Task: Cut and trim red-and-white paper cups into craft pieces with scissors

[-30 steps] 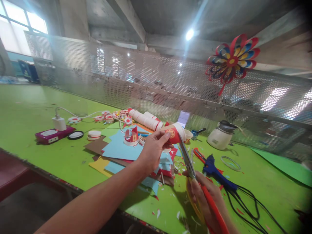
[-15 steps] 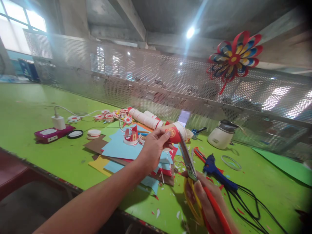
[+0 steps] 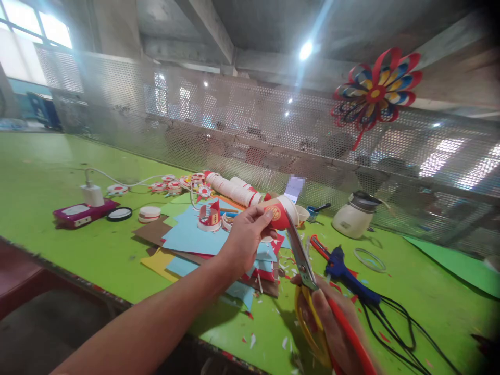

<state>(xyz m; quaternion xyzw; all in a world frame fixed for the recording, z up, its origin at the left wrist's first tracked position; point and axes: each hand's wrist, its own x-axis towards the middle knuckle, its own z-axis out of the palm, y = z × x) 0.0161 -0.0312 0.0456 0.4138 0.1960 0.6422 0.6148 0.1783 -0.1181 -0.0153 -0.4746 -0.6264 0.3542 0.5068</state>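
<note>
Pinched between the thumb and fingers of my left hand [image 3: 250, 237] is a red and white paper cup [image 3: 278, 214] with a gold round print, lying on its side. My right hand [image 3: 332, 312] grips a pair of scissors [image 3: 302, 260] with yellow and red handles. The blades point up and away, their tips at the cup's white end; whether they bite into the paper I cannot tell. Below my left hand lies a pile of coloured paper [image 3: 199, 237], with a cut red cup piece [image 3: 210, 217] on top. Paper scraps are scattered beneath the scissors.
A blue glue gun [image 3: 349, 278] with a black cable lies to the right, near a tape ring [image 3: 369, 260] and a white kettle [image 3: 352, 216]. Stacked paper cups [image 3: 234, 190] lie at the back. At left are a purple power strip [image 3: 84, 212] and a black-rimmed lid [image 3: 120, 214].
The scissor handles have spread slightly farther apart in my right hand. My left hand and the cup stay almost where they were.
</note>
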